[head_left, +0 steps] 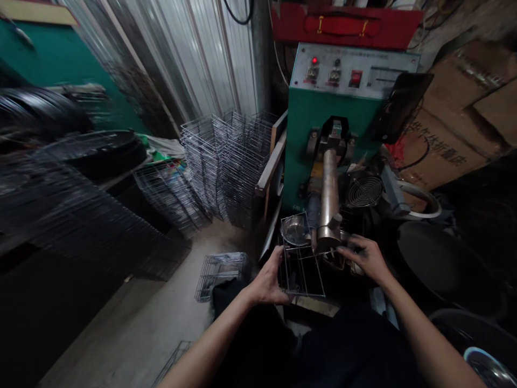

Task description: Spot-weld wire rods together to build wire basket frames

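A small wire frame (305, 275) stands upright below the thick metal arm (329, 194) of a green machine (297, 118). My left hand (270, 280) grips the frame's left side, thumb toward the bottom and fingers higher up. On the other side, my right hand (365, 258) is pinched at the arm's lower tip; what its fingertips hold is too small and dark to make out. A round metal dish (294, 230) shows behind the frame's upper wires.
Tall stacks of wire racks (226, 167) stand left of the machine. A small wire stack (221, 272) sits on the floor near my left forearm. Blurred wire panels (81, 215) fill the left. At right are a fan grille (364, 189), a dark round container (428, 258) and cardboard boxes (452, 124).
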The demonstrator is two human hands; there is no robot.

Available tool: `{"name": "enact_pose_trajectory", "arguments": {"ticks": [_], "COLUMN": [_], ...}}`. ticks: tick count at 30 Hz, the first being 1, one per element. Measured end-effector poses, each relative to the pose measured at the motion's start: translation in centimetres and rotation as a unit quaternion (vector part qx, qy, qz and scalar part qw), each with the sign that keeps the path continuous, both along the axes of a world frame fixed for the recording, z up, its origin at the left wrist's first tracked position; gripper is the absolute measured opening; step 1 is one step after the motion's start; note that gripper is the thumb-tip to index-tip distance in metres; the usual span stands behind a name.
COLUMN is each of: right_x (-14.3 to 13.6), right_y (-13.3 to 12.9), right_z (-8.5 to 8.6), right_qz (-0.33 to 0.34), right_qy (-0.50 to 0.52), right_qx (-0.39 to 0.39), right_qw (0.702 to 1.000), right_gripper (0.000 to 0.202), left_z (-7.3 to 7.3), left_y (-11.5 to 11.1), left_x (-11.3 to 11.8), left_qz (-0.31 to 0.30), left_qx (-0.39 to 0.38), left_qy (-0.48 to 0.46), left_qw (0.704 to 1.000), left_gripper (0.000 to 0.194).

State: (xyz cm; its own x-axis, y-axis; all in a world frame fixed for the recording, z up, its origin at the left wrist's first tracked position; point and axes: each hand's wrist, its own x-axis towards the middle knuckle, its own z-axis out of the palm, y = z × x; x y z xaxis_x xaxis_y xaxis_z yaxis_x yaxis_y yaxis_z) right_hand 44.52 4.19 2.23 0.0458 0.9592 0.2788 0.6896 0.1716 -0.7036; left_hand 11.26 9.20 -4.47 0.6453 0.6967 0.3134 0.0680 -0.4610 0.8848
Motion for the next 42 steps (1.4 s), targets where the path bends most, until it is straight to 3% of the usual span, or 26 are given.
{"name": "enact_pose_trajectory", "arguments": {"ticks": [10, 19, 26, 30, 34, 38, 42], "right_x": [-0.2, -0.4, -0.3, -0.3, 1.1, 2.5, 2.4], "right_y": [-0.1, -0.1, -0.4, -0.6, -0.8, -1.0, -1.1], "right_z": [0.2, 0.5, 0.1, 0.0, -1.1, -3.6, -6.0], "right_qz": [-0.008, -0.024, -0.027, -0.032, -0.074, -0.146, -0.178], "right_qy": [0.008, 0.009, 0.007, 0.019, 0.073, 0.197, 0.254], "right_qx": [0.003, 0.013, 0.0, -0.002, 0.01, 0.004, 0.003], "right_qw": [1.0, 1.0, 1.0, 0.999, 0.995, 0.97, 0.951], "right_gripper": [0.051, 0.057, 0.054, 0.05, 0.055, 0.072, 0.078], "left_z": [-0.7, -0.1, 0.1, 0.3, 0.1, 0.5, 1.1], "left_y": [0.1, 0.3, 0.5, 0.4, 0.3, 0.1, -0.1], "left_x": [0.0, 0.0, -0.1, -0.1, 0.0, 0.4, 0.7], "left_qz": [-0.004, -0.009, -0.008, -0.003, -0.01, -0.009, 0.001], "left_qx": [-0.003, -0.004, 0.01, 0.0, -0.007, 0.001, 0.002], "left_qy": [-0.022, -0.014, 0.006, 0.012, -0.004, 0.005, 0.02], "left_qw": [1.0, 1.0, 1.0, 1.0, 1.0, 1.0, 1.0], "left_gripper": [0.123, 0.124, 0.114, 0.12, 0.116, 0.109, 0.105]}}
